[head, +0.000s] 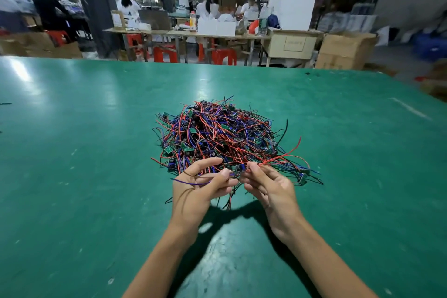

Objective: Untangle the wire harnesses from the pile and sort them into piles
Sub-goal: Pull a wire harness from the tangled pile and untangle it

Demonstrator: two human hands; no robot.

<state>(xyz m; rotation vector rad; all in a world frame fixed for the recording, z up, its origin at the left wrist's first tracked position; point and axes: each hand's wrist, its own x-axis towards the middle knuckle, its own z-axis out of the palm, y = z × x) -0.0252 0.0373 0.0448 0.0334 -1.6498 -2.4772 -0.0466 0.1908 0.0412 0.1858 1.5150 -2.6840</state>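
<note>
Head view: tangled heap of red, blue and black wire harnesses (217, 135) mid green table mat (72, 152), just beyond both hands. Left hand (196, 189) and right hand (268, 189) pinching one small green circuit board (238, 169) at the heap's near edge, wires trailing sideways.

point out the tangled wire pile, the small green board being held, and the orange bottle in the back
tangled pile of red, blue and black wires (217, 133), head view, middle of the heap
small green circuit board (238, 169), head view, its face between both hands' fingertips
orange plastic bottle (192, 22), head view, its body on the far workbench
</note>
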